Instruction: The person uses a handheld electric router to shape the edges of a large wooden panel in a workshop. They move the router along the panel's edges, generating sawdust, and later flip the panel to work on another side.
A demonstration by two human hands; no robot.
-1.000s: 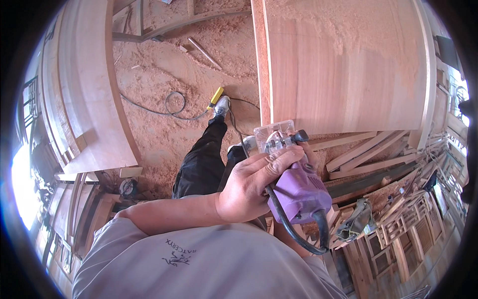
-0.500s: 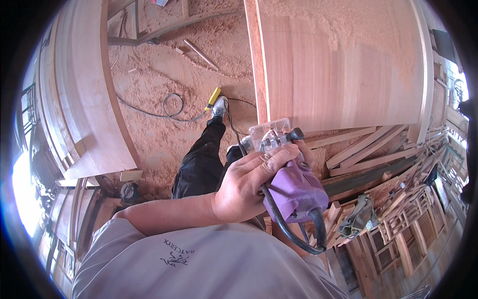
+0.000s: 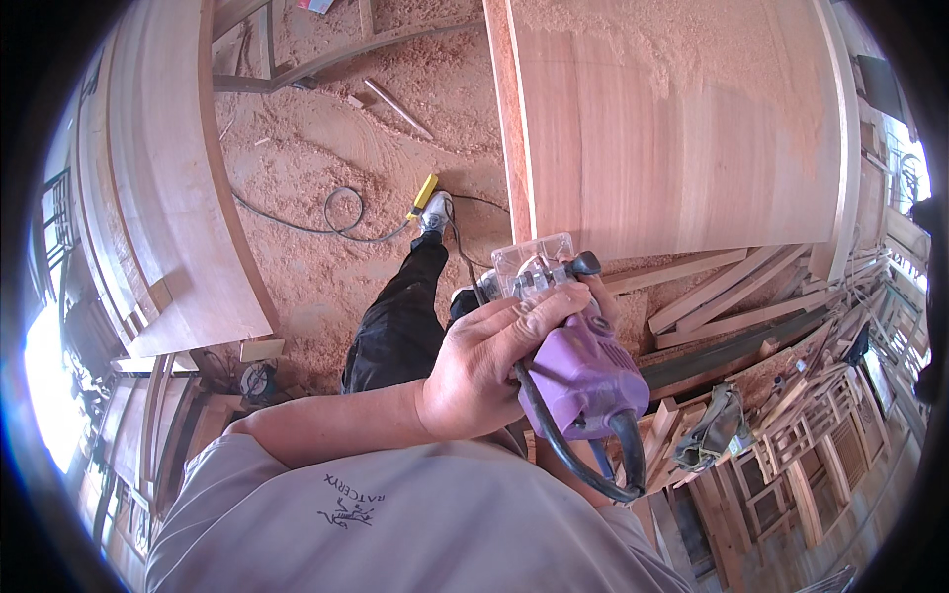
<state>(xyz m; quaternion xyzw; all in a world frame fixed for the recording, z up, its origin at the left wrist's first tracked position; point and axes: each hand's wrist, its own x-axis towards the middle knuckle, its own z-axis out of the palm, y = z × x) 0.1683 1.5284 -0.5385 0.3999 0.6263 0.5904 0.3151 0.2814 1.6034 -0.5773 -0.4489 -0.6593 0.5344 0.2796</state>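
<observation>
A purple trim router [image 3: 585,381] with a see-through plastic base [image 3: 534,253] is held tilted in front of my body, base end away from me. My left hand [image 3: 484,361] closes over it near the base, fingers at the metal collar and a black knob [image 3: 585,264]. My right hand [image 3: 605,299] grips it from the far right side; most of that hand is hidden behind the motor body. The router's black cord [image 3: 554,435] loops from its rear end and passes under my left hand.
A wide wooden panel [image 3: 672,148] strewn with sawdust lies just beyond the router. Another long panel [image 3: 183,178] stands at the left. A yellow power strip [image 3: 423,196] and its cable lie by my shoe on the sawdust-covered floor. Wooden strips [image 3: 732,296] are piled at right.
The router and both hands have shifted very slightly left and up. Both hands keep their grip, and the surroundings look the same.
</observation>
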